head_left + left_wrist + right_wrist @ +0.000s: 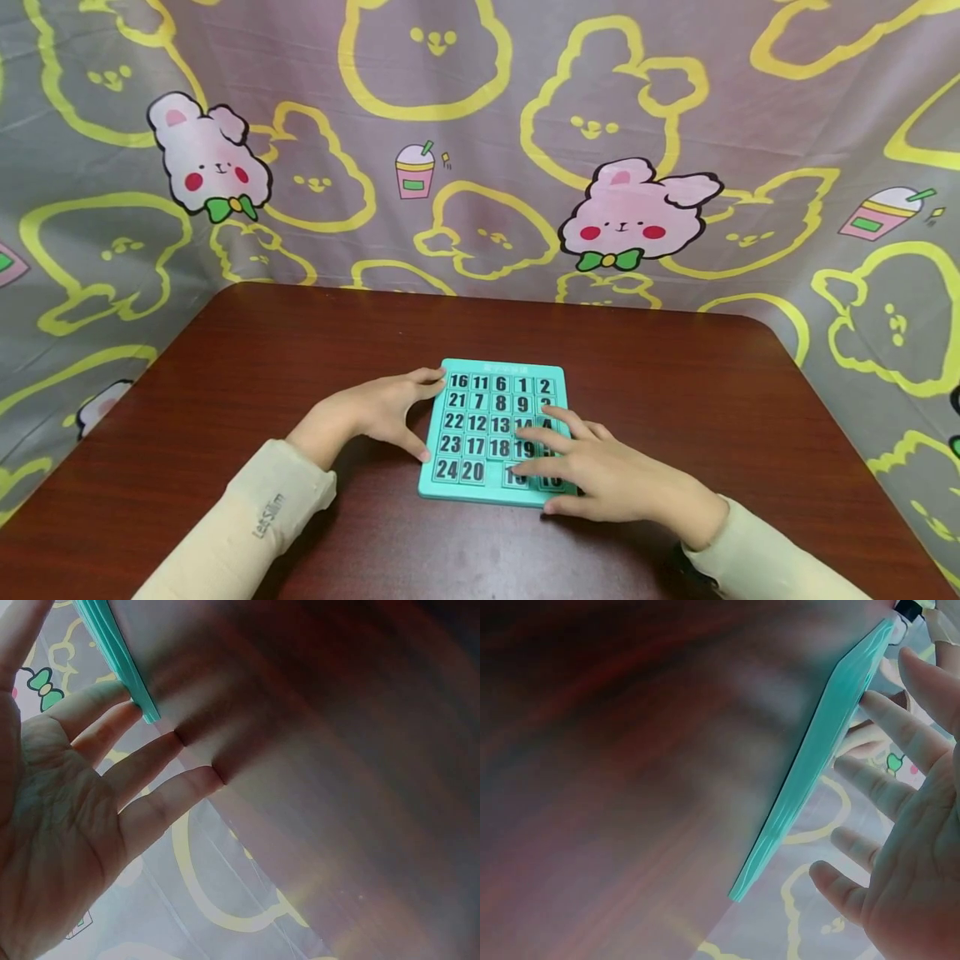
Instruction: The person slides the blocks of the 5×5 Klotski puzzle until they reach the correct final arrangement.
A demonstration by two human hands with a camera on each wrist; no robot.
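Note:
A turquoise number slide puzzle (pixel 480 497) lies flat on the table, its number tiles in rows. One gap shows in the bottom row, between tile 20 (pixel 472 472) and a partly covered tile (pixel 516 477). My left hand (pixel 378 410) spreads along the puzzle's left side, thumb near the lower corner and fingertips at the upper one. Its fingers (pixel 165 810) look fairly straight in the left wrist view. Over the right-hand tiles reaches my right hand (pixel 618 477), index fingertip at the partly covered tile, other fingers hovering or resting above. Its thumb is by the front edge.
The dark reddish-brown wooden table (pixel 300 342) extends around the puzzle. A patterned curtain (pixel 480 167) with bunny and bear drawings hangs behind the table and along both sides.

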